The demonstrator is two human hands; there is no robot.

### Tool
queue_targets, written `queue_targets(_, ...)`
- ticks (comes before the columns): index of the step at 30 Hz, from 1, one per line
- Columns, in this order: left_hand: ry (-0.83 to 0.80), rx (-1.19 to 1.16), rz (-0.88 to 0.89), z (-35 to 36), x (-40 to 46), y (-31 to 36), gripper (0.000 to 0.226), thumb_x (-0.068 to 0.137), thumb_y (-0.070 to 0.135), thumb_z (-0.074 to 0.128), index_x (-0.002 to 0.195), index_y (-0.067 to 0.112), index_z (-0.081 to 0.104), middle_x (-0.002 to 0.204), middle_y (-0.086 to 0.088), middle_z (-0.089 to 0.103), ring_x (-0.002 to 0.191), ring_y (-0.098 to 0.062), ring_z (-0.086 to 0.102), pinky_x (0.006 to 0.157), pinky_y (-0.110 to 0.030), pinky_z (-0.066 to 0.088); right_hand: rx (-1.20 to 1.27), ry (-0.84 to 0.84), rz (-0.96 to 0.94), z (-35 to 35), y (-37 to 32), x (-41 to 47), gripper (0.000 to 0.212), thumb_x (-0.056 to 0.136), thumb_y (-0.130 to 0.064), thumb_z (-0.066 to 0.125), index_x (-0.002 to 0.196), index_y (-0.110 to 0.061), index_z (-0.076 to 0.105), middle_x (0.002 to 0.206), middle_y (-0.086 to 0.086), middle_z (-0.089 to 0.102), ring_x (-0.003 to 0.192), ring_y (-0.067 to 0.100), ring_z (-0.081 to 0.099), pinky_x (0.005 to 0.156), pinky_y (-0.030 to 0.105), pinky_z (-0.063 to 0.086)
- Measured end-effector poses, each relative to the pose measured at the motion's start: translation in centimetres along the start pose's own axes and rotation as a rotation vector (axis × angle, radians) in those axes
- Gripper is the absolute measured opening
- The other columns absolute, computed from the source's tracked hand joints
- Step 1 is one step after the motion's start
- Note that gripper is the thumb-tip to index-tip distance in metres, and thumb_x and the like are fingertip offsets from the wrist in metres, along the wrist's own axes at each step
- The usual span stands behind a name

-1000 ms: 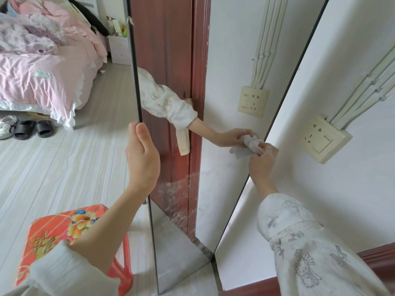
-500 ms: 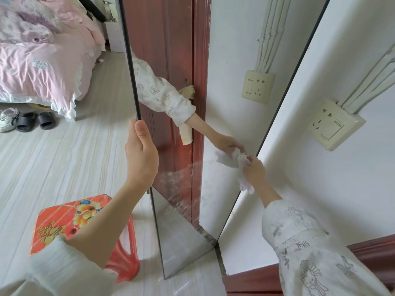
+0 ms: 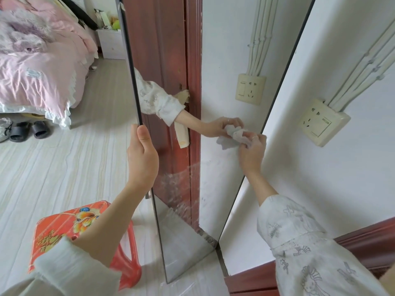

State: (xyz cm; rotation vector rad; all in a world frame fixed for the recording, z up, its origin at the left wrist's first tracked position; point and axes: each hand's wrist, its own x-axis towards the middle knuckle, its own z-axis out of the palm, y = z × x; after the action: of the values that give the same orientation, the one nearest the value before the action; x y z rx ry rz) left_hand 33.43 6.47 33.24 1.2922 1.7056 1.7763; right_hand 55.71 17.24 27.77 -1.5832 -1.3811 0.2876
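Bedding in pink covers the bed (image 3: pixel 32 67) at far left. Dark slippers (image 3: pixel 30 130) sit on the floor beside it, and a red plastic stool (image 3: pixel 70 227) stands nearer, under the left forearm.

Next comes the left grip (image 3: pixel 142 154), curled round the left edge of the frameless mirror (image 3: pixel 177 242) with the thumb lying up along it. The mirror stands on the floor with its right edge close against the white wall.

Low on the glass is a hazy, streaked patch (image 3: pixel 181 189) that looks not yet wiped. Higher up, near the right edge, a crumpled pale cloth (image 3: pixel 237 136) is pressed to the glass. It is pinched in the curled fingers of the right grip (image 3: pixel 252 152), whose reflection meets it from the left. Further right, a wall socket (image 3: pixel 322 121) sits just beyond the mirror's edge.

The step in hand appears to be wiping the glass clean. To do it well:
- A firm left hold matters, since pressure from the cloth could swing or slide the pane.
- Overlapping strokes that run from the clean upper area down into the haze should avoid dragging dirt back up.
- Opening the wad to a fresh, flatter face would probably cut streaking.
- The fingers should stay on the face of the glass, off its thin bare edge.
- If the cloth is damp, it should stay clear of the socket.
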Motion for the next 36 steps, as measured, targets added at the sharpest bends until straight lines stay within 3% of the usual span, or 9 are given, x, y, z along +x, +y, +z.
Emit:
queue_targets(3,-0.005,-0.003,-0.002,0.1,0.0,-0.1,0.034,0.101,0.026,0.017,0.069,0.022,0.026,0.065,0.005,0.025,0.050,0.005,0.034,0.057,-0.009,0.033,-0.059,-0.131,0.013,1.7,2.9,-3.8,0.034,0.075,0.013,0.042,0.095,-0.002,0.066,0.100,0.005,0.041,0.103,0.029,0.048,0.086,0.015,0.031)
queue_targets(8,-0.044,-0.004,0.017,-0.2,0.1,-0.3,0.032,0.101,0.024,0.018,0.071,0.023,0.028,0.065,0.006,0.027,0.051,0.006,0.034,0.057,-0.009,0.032,-0.282,-0.514,0.137,2.2,6.1,-6.4,0.031,0.083,0.004,0.041,0.103,-0.003,0.063,0.099,0.002,0.038,0.097,0.029,0.053,0.076,0.022,0.036)
queue_targets(12,-0.050,-0.011,0.009,-0.3,0.0,-0.1,0.033,0.101,0.025,0.018,0.069,0.023,0.026,0.065,0.006,0.025,0.049,0.005,0.033,0.055,-0.009,0.031,-0.203,-0.181,0.185,0.5,4.5,-4.5,0.034,0.077,0.005,0.043,0.105,-0.002,0.059,0.106,0.018,0.046,0.099,0.036,0.052,0.088,0.040,0.045)
queue_targets(15,-0.051,-0.015,0.013,-0.3,-0.2,0.0,0.033,0.101,0.025,0.018,0.069,0.023,0.026,0.065,0.006,0.025,0.049,0.005,0.033,0.055,-0.008,0.032,-0.060,-0.027,0.091,-0.4,1.1,-2.1,0.035,0.077,0.007,0.044,0.109,0.000,0.058,0.111,0.021,0.047,0.102,0.033,0.049,0.090,0.032,0.040)
queue_targets(19,-0.051,-0.019,-0.002,-0.3,-0.1,0.2,0.033,0.101,0.025,0.018,0.069,0.024,0.025,0.065,0.006,0.024,0.050,0.006,0.033,0.056,-0.008,0.032,0.035,-0.031,-0.006,-0.2,-3.0,-1.7,0.033,0.082,0.007,0.043,0.110,-0.001,0.059,0.107,0.006,0.044,0.092,0.020,0.047,0.077,0.011,0.030)
queue_targets(23,-0.038,-0.019,-0.011,0.0,-0.2,0.0,0.032,0.102,0.025,0.018,0.072,0.022,0.030,0.065,0.007,0.028,0.051,0.007,0.036,0.056,-0.008,0.032,0.017,-0.075,-0.049,2.1,-1.9,-6.6,0.028,0.079,0.010,0.046,0.095,-0.003,0.065,0.098,-0.002,0.041,0.095,0.025,0.049,0.082,0.016,0.034)
queue_targets(29,-0.097,-0.041,0.007,-0.5,0.1,-0.5,0.031,0.102,0.027,0.019,0.081,0.013,0.037,0.068,0.008,0.033,0.055,0.004,0.036,0.059,-0.008,0.034,-0.365,-0.618,-0.200,2.4,2.3,-9.5,0.026,0.084,0.003,0.047,0.102,0.001,0.065,0.104,0.008,0.051,0.101,0.027,0.049,0.079,0.022,0.036)
queue_targets(32,-0.112,-0.023,0.022,-0.7,0.1,-0.4,0.033,0.101,0.025,0.020,0.069,0.025,0.027,0.066,0.007,0.027,0.052,0.005,0.034,0.056,-0.009,0.032,-0.368,-0.464,-0.199,1.3,1.5,-8.0,0.025,0.082,0.001,0.048,0.103,0.001,0.063,0.102,0.015,0.051,0.096,0.032,0.052,0.079,0.028,0.040)
queue_targets(36,-0.118,-0.024,0.016,-0.8,0.2,-0.3,0.034,0.102,0.026,0.020,0.068,0.027,0.026,0.065,0.007,0.027,0.052,0.004,0.034,0.056,-0.009,0.033,-0.103,-0.184,-0.196,0.3,-2.5,-6.1,0.031,0.076,0.008,0.046,0.101,-0.001,0.060,0.102,0.013,0.049,0.096,0.029,0.051,0.077,0.014,0.031)
